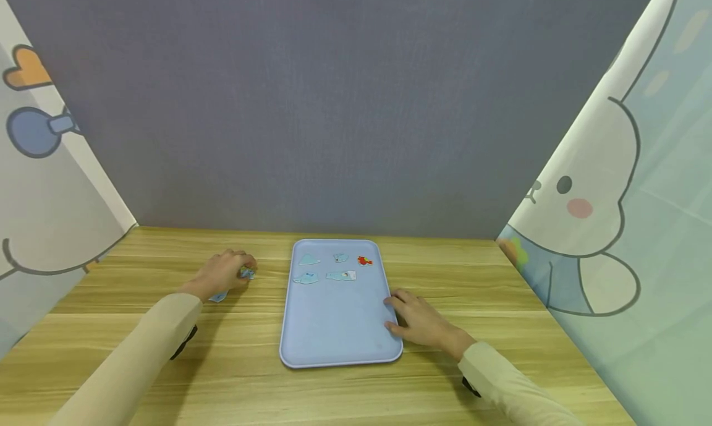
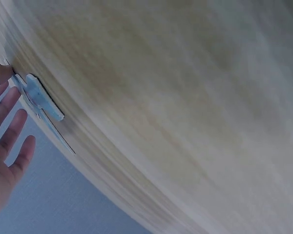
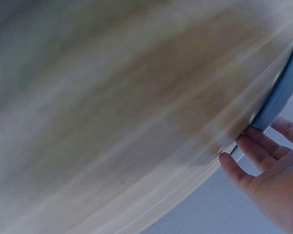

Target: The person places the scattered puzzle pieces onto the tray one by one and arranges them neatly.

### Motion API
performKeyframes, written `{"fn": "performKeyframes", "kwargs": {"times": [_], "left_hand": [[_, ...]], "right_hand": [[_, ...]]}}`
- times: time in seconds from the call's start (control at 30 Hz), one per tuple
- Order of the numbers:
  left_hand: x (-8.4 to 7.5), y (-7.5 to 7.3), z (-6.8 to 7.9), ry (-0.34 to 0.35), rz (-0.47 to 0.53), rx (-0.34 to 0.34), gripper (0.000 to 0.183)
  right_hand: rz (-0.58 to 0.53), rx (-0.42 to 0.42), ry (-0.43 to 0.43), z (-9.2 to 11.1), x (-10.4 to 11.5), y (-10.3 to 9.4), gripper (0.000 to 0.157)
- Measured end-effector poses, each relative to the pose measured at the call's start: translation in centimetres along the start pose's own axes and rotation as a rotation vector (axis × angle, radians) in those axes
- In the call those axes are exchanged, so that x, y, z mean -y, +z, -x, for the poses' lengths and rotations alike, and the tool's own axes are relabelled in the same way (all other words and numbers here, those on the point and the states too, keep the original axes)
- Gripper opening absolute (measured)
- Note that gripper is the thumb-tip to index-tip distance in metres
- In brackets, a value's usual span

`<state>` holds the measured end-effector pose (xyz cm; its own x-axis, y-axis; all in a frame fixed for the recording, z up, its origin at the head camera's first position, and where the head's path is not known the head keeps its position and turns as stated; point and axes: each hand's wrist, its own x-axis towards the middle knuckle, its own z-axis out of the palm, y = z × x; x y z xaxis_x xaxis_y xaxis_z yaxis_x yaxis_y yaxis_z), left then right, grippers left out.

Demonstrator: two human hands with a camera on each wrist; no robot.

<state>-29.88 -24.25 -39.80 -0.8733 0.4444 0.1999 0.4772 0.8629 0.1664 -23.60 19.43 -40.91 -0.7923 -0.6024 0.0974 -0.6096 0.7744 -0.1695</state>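
My left hand [image 1: 222, 271] reaches down to the table left of the tray, fingertips at a small flat multicoloured piece [image 1: 247, 273]. A light-blue flat piece [image 1: 219, 296] shows partly from under this hand. In the left wrist view, one fingertip of the left hand [image 2: 5, 136] touches flat blue pieces [image 2: 41, 96] lying on the wood, while the other fingers are spread. My right hand [image 1: 419, 318] rests its fingertips and thumb on the right rim of the light-blue tray [image 1: 339, 333]. Relaxed fingers of the right hand [image 3: 271, 170] meet the tray edge in the right wrist view.
Several flat cutouts lie in the far half of the tray, among them a red one [image 1: 364, 261] and a long blue one [image 1: 341, 276]. The wooden table [image 1: 261, 376] ends at a grey panel [image 1: 334, 104], with printed curtains [image 1: 601, 197] at both sides.
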Motion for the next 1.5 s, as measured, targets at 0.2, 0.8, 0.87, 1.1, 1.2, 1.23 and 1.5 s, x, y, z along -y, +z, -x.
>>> {"fn": "performKeyframes", "kwargs": {"times": [0.2,0.8,0.87,1.1,1.2,1.23,1.5], "left_hand": [[0.11,0.13,-0.06,0.003,0.017,-0.002,0.029],[0.16,0.3,0.32,0.0,0.043,0.013,0.031],[0.19,0.22,0.36,0.003,0.042,0.011,0.031],[0.03,-0.27,0.4,0.027,0.044,0.015,0.029],[0.02,-0.31,0.35,0.036,0.051,0.015,0.028],[0.06,-0.29,0.33,0.038,0.053,0.014,0.027],[0.21,-0.05,0.22,0.048,0.076,0.02,0.027]], "right_hand": [[0.009,-0.002,-0.001,-0.02,-0.03,0.04,0.047],[0.016,-0.018,-0.024,-0.08,-0.22,0.19,0.046],[0.015,-0.025,-0.028,-0.11,-0.21,0.18,0.046],[0.021,-0.024,-0.028,-0.13,-0.22,0.22,0.046],[0.017,-0.019,-0.02,-0.12,-0.22,0.22,0.047],[0.017,-0.018,-0.018,-0.12,-0.25,0.26,0.047],[0.024,-0.03,-0.037,-0.17,-0.34,0.36,0.046]]}}
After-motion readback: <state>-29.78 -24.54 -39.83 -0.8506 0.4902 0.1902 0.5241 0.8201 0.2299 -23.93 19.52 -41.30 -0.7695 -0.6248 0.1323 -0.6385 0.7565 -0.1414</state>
